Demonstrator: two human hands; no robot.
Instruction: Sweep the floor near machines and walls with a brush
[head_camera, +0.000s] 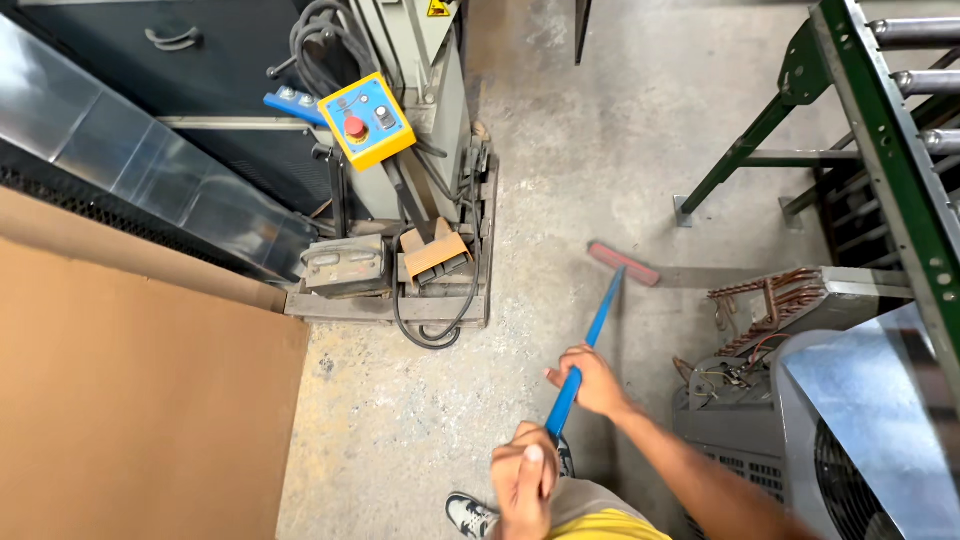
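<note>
At the far left a large sheet of brown cardboard (130, 400) lies flat, with bent sheet metal (130, 165) running along its upper edge. Next comes a grey machine base (400, 270) carrying foot pedals and looped black cable; above it hangs a yellow control box (368, 120) with a blue face, a red round button and a small dial. A yellow triangular warning sign (438, 8) sits on the machine's panel at the top edge.

Across the middle runs the dusty concrete floor (560, 150). Here the work in hand looks like sweeping — the broom's blue handle (590, 350) slants up from the lower centre to a red broom head (623, 263) resting on the floor, just beside the air-conditioner unit. The left hand (525, 480) has its grip wrapped fully round the top end of the handle, thumb uppermost. The right hand (590, 380) grips lower down, fingers curled round the shaft, closed firmly. A sneaker (470, 515) shows at the bottom.

My judgement: a stroke is midway, and the following pull would call for drawing the head back toward the feet while keeping it clear of the exposed copper tubing.

To the right stand the opened air-conditioner unit (780, 400) with its copper coils (770, 300), and a green roller conveyor frame (880, 130).
</note>
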